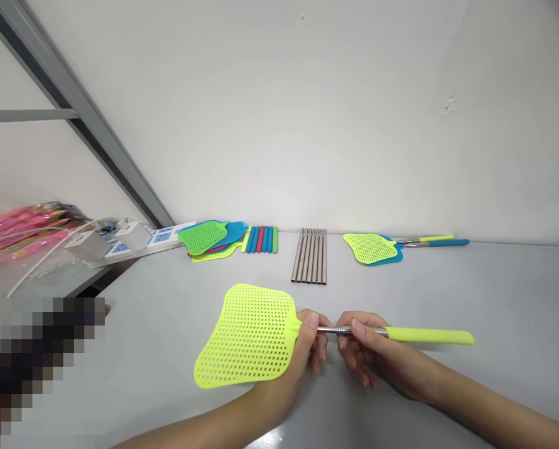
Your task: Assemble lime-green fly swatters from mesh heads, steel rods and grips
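Note:
A yellow-green fly swatter (pixel 251 337) with a perforated head, a metal telescopic rod and a matching grip lies across both hands above the table. My left hand (pixel 310 343) is closed around the neck, where the head meets the rod. Farther right, my right hand (pixel 367 346) pinches the metal rod beside the coloured grip (pixel 429 335). A short length of thin rod shows between the two hands.
Behind are stacked swatter heads (pixel 202 238), several coloured grips (pixel 261 239) and a row of metal rods (pixel 310 257). Assembled swatters (pixel 372 248) lie at the back right by the wall. At left are a power strip (pixel 162 237) and plastic-wrapped goods (pixel 31 227).

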The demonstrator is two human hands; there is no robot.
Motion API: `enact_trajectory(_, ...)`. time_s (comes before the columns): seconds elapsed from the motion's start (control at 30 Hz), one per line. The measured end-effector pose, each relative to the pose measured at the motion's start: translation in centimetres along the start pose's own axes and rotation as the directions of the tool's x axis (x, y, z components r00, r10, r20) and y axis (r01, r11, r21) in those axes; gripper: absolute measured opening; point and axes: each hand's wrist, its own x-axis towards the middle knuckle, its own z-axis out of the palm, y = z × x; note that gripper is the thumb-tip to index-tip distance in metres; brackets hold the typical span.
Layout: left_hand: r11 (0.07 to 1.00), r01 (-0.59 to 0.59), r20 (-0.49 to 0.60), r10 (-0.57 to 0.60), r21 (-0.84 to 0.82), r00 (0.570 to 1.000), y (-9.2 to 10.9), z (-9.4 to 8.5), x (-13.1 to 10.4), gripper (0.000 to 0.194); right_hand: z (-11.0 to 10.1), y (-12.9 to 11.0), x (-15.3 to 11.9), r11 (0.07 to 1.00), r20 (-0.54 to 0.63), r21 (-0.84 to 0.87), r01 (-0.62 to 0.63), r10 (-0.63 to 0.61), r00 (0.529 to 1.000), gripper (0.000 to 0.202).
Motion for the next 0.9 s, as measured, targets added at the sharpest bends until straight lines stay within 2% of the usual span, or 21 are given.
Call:
enact_trajectory(0.2, 1.000, -0.026, 0.031, 0.026, 0.013, 0.999, 0.32, 0.07, -0.01, 0.032, 0.43, 0.64, 0.39, 1.000, 0.022, -0.004, 0.019, -0.019, 1.000, 0.034)
enact_trajectory(0.37, 0.999, -0.026, 0.013, 0.025, 0.046, 1.000, 0.40, 0.14, 0.05, 0.033, 0.28, 0.51, 0.37, 1.000, 0.027, 0.027, 0.014, -0.015, 1.000, 0.034)
enact_trajectory(0.7, 0.999, 0.002, 0.008, -0.002, 0.038, 1.000, 0.20, 0.09, 0.07, 0.033, 0.43, 0.31, 0.18, 0.999, -0.028, 0.039, 0.003, -0.002, 1.000, 0.033)
enact_trajectory(0.9, 0.998, 0.064, 0.067, -0.062, -0.028, 0.996, -0.15, -0.07, -0.12, 0.016, 0.37, 0.43, 0.17, 1.000, -0.041, 0.031, 0.001, 0.000, 0.999, 0.035)
